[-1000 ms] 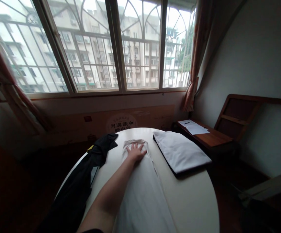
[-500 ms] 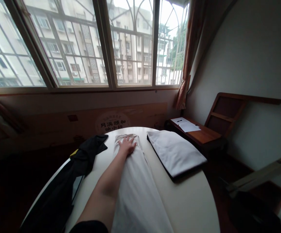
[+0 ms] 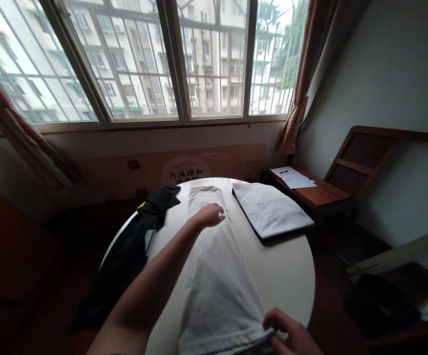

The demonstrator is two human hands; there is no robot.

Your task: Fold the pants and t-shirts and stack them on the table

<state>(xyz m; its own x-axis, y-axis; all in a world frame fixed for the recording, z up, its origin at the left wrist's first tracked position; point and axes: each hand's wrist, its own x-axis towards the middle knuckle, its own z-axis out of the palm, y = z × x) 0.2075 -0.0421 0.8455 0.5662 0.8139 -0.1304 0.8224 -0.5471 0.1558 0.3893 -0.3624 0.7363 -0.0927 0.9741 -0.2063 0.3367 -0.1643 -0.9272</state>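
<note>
A long white garment (image 3: 214, 266) lies folded lengthwise down the middle of a round white table (image 3: 291, 276). My left hand (image 3: 211, 215) hovers over its far half with fingers curled downward, and what they hold, if anything, is hidden. My right hand (image 3: 290, 335) is at the near edge of the table, pinching the garment's near hem. A black garment (image 3: 132, 246) hangs over the table's left edge. A folded white cloth (image 3: 269, 209) on a dark one sits at the right.
A wide barred window (image 3: 155, 59) runs behind the table, with curtains (image 3: 303, 74) at both sides. A low wooden desk (image 3: 317, 195) with papers (image 3: 297, 180) stands right of the table. A wooden frame (image 3: 365, 158) leans on the right wall. A printed cardboard sheet (image 3: 184, 170) stands below the window.
My left hand has lifted off the garment's far end and drawn back toward me, its fingers curling. My right hand has come into view at the near hem. The view has tilted down.
</note>
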